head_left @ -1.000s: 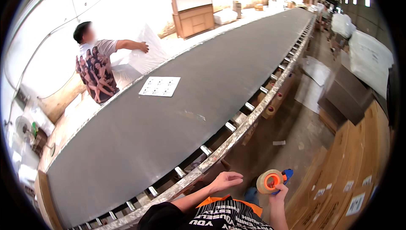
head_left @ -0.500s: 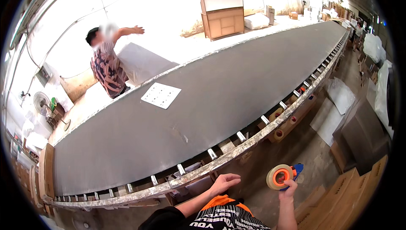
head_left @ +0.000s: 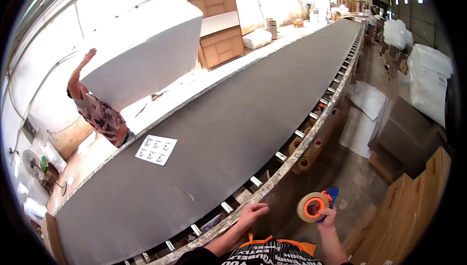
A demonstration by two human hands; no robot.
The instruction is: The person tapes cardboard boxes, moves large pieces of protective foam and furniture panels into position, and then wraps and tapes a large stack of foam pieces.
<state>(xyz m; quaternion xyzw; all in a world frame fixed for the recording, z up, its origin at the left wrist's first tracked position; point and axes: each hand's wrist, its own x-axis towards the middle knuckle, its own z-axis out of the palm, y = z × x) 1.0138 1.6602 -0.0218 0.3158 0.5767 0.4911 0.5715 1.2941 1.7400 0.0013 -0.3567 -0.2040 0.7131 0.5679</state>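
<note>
One white label sheet (head_left: 156, 149) lies on the grey belt (head_left: 233, 119); right hand (head_left: 327, 215) grasps a tape dispenser (head_left: 314, 205), left hand (head_left: 251, 213) released

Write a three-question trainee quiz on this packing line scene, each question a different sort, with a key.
1. True or false: the right hand holds a tape dispenser with an orange core.
2. Where is the left hand? A) on the sheet of labels B) at the near edge of the long grey table C) on a brown carton
3. Fill in: the person across the table lifts a large ____ panel.

Key: 1 true. 2 B. 3 white. The sheet of labels lies on the table, apart from both hands.
</note>
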